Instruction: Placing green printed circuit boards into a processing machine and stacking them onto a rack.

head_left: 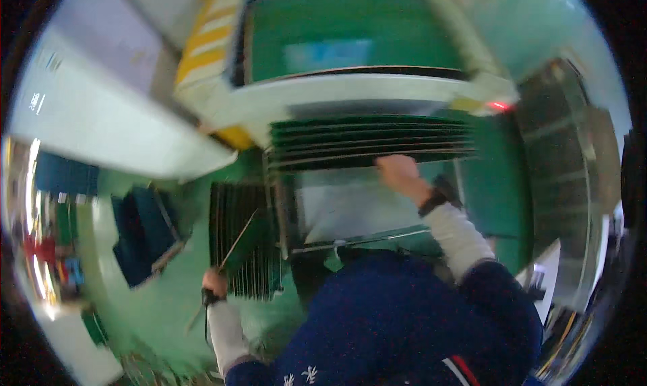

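My left hand (214, 281) is closed at the lower end of a thin dark panel (251, 241), whose pale edge slants up and to the right. This panel leans among several upright dark panels (229, 214) standing in a row. My right hand (399, 172) is curled at the front edge of a second group of dark green panels (371, 135). Motion blurs its fingers, and what they grip is hidden. Below that hand lies a pale grey flat surface (364, 204) within a frame.
Ahead stands a white machine frame (364, 88) around a green surface, with yellow-striped guarding (209, 32). A long white cabinet (114, 110) reaches in from the left. Dark blue panels (145, 228) stand on the green floor. A grey slatted rack (559, 184) stands at right.
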{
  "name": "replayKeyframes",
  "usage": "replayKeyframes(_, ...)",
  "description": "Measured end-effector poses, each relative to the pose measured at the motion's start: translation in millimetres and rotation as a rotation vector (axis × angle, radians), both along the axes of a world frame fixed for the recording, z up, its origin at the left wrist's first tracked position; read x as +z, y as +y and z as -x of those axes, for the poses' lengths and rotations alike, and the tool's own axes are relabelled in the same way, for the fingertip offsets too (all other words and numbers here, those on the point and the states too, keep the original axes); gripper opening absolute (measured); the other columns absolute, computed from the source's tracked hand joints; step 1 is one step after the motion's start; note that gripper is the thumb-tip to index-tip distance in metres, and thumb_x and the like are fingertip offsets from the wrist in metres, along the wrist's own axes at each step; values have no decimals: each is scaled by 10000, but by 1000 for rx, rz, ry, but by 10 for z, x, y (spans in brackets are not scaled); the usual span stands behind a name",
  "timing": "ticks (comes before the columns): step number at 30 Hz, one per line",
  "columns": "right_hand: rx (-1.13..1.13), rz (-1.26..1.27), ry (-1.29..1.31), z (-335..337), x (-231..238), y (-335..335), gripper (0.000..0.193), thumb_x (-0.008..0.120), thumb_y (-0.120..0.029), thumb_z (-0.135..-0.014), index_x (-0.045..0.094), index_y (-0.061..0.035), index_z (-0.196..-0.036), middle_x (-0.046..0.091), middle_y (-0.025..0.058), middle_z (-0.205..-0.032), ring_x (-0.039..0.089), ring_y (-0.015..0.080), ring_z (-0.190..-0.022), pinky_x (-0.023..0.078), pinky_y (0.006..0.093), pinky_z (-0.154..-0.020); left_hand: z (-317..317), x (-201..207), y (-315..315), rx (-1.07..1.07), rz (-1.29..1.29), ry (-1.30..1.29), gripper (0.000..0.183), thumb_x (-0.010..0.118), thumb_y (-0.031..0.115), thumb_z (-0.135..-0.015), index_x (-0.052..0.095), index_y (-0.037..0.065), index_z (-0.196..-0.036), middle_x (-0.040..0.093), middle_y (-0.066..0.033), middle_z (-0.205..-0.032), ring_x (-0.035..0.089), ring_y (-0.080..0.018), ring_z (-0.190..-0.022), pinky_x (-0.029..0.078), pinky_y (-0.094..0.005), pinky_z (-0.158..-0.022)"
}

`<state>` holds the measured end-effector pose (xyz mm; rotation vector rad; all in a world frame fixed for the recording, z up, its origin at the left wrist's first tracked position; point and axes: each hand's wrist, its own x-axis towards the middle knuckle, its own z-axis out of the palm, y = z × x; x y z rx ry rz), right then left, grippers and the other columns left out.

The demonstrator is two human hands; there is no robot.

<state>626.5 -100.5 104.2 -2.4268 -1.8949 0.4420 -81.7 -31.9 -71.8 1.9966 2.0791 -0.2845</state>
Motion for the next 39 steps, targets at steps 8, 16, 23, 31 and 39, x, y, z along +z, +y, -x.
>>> replayKeyframes(8,-104,-52,19,-286,-48,-253,184,618,-255,-805,627,-74,-832,642,145,-806,623,360,-835,478,480,-707,-808,332,573,-281,226,-50,265,655,260,-787,688,10,-869,648,-239,-776,633,-419,-762,502,-475,-622)
replayKeyframes(16,-179,-141,-8,-230,-35,-362,99,593,-141,-719,657,-83,-766,654,128,-773,639,339,-782,494,449,-663,-819,233,557,-314,228,-80,264,654,258,-794,694,3,-850,648,-245,-764,636,-425,-752,496,-486,-612)
replayKeyframes(23,-106,-183,-21,-65,-40,-139,97,593,-155,-722,659,-88,-745,647,126,-753,641,336,-774,496,442,-640,549,-677,459,-88,105,-320,363,648,372,-800,700,21,-875,653,-246,-790,642,-420,-778,503,-489,-638)
replayKeyframes(31,-171,-169,-37,-145,-165,-336,98,595,-160,-723,659,-88,-738,647,111,-730,648,317,-756,496,439,-625,-556,161,367,-209,185,-138,303,587,274,-814,667,-16,-855,647,-260,-809,626,-446,-774,504,-500,-646)
replayKeyframes(39,-221,-190,-94,-163,-171,-360,94,613,-148,-693,682,-106,-740,665,103,-734,664,298,-740,505,431,-597,-592,112,371,-445,162,-132,266,603,264,-800,651,6,-760,645,-217,-726,619,-427,-700,493,-473,-595)
